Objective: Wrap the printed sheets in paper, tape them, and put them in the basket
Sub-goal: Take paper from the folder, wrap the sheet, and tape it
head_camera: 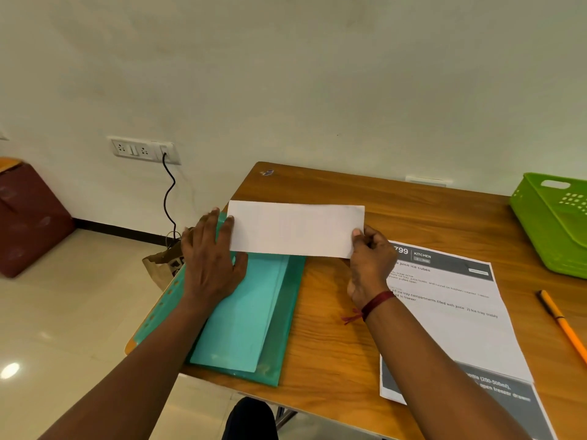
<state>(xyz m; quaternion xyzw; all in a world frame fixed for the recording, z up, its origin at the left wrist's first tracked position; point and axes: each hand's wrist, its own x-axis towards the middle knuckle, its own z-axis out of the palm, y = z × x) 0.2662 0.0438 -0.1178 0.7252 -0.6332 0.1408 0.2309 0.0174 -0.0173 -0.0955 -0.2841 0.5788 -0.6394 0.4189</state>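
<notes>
A folded white paper [295, 230] lies across the far end of a green plastic folder [251, 315] on the wooden table [330, 315]. My left hand [209, 258] rests flat on the folder, fingertips touching the paper's left edge. My right hand [368, 265] pinches the paper's near right corner between thumb and fingers. Printed sheets [451, 315] with grey headers lie on the table under my right forearm. The green basket [552, 223] stands at the table's far right, partly cut off by the frame.
An orange pencil [562, 325] lies at the right edge. A brown paper bag [165, 265] sits on the floor left of the table, under a black cable [168, 198] hanging from a wall socket. A maroon box [28, 217] stands far left.
</notes>
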